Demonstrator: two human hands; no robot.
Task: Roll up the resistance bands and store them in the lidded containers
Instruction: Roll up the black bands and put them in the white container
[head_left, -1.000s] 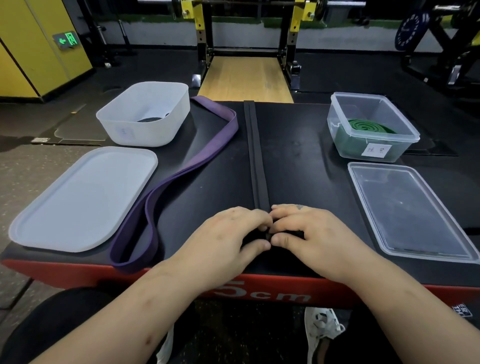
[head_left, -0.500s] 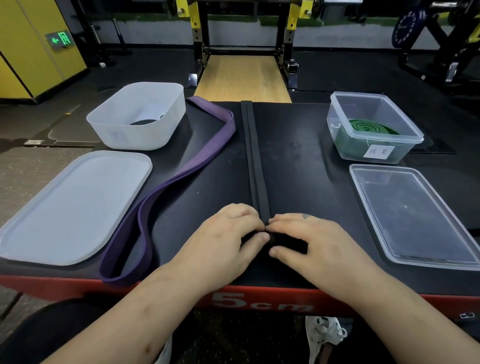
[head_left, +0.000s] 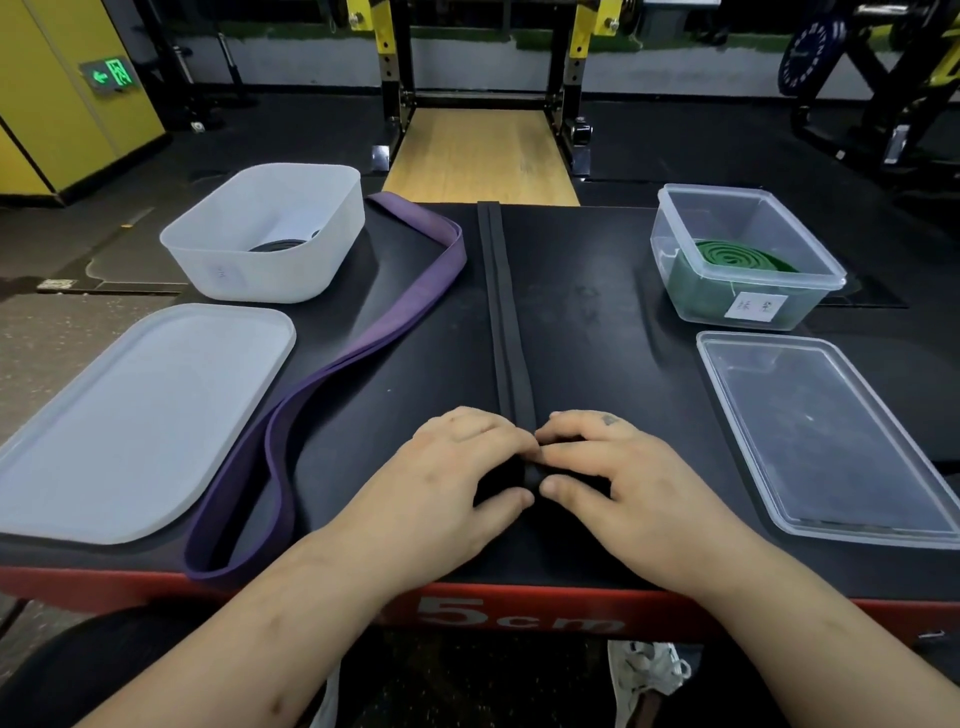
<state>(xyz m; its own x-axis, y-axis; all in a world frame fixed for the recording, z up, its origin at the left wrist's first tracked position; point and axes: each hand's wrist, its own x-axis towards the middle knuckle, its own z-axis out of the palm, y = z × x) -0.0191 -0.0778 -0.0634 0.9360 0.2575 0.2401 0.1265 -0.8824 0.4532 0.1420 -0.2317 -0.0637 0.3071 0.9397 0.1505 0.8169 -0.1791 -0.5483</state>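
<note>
Both hands: left hand (head_left: 441, 488) and right hand (head_left: 623, 483) pinch the black band (head_left: 505, 322) at its near end.
Risk: a slack first coil could spring open.

Dim, even indoor light; sharp centre, wide-angle bending at edges.

The one thing I can read outright is "5cm", in pale characters on the red front edge (head_left: 519, 616) of the black-topped platform, just below my forearms. On the yellow wall far to my left is a green lit exit sign (head_left: 106, 75) with a left-pointing arrow and a running figure. A white paper label (head_left: 754, 306) sticks to the near wall of the clear plastic container (head_left: 748, 195) on my right; its dark marks are too small to read. The white translucent tub (head_left: 291, 275) on my left carries a faint label (head_left: 224, 273), also illegible. The blue weight plate (head_left: 808, 54) at far right bears white markings I cannot make out.
</note>
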